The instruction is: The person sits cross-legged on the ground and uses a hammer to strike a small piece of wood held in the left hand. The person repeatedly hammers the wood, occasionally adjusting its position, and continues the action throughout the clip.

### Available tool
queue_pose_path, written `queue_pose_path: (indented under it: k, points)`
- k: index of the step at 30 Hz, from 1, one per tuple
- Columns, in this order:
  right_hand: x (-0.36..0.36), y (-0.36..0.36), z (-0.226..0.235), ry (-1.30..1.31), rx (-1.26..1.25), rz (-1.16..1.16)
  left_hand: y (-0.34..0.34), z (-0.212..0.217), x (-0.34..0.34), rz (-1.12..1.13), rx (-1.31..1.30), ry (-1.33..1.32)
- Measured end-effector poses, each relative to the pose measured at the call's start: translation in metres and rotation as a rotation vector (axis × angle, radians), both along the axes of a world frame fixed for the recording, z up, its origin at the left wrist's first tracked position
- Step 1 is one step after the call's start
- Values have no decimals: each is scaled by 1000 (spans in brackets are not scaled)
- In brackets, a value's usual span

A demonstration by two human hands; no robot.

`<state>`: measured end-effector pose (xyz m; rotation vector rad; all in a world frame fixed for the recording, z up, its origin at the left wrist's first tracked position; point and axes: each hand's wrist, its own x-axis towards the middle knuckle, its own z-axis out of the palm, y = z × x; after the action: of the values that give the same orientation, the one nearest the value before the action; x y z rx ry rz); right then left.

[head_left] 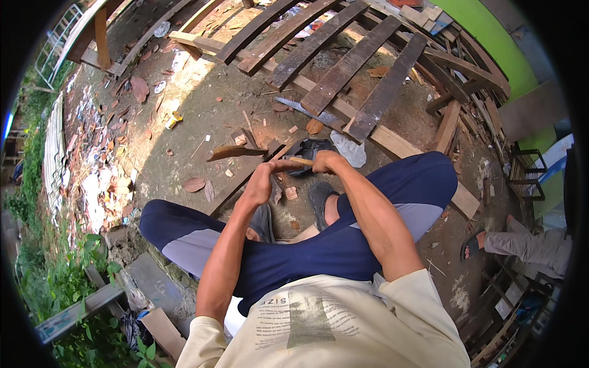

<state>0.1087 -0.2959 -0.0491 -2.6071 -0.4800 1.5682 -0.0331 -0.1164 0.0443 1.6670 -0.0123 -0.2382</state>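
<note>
In front of my shins, above the ground, my two hands are close together. My right hand (327, 161) is closed around a short, pale wooden stick (300, 161), whose end points toward the left hand. My left hand (262, 179) has its fingers bent and reaching toward that stick; what lies inside its grip is hidden. Just beyond the left hand is a curved brown wooden piece with a dark end (236, 151), shaped like a tool handle. A crumpled black thing (311, 148) is on the ground behind the hands.
A slatted wooden frame (343, 64) lies ahead, with a saw blade (310, 113) by its near rail. Beside it is a clear plastic bag (348, 149). Wood scraps are stacked at the right, near another person's sandalled foot (472, 245). Dry leaves (194, 184) and litter lie at the left.
</note>
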Motion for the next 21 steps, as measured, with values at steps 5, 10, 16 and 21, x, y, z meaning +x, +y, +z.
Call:
queue_pose_path:
  k: [5,10,16,21]
  points:
    - [-5,-63,2,113,-140,-244,-17,-50,26,-179,112,58]
    - [-37,-140,-27,-180,-212,-475,-37,-77,31,-306,252,147]
    - [-120,-222,-72,-351,-161,-887,-67,-91,35,-405,326,262]
    - [-137,-275,-115,-72,-298,-722,-88,-95,38,-434,368,156]
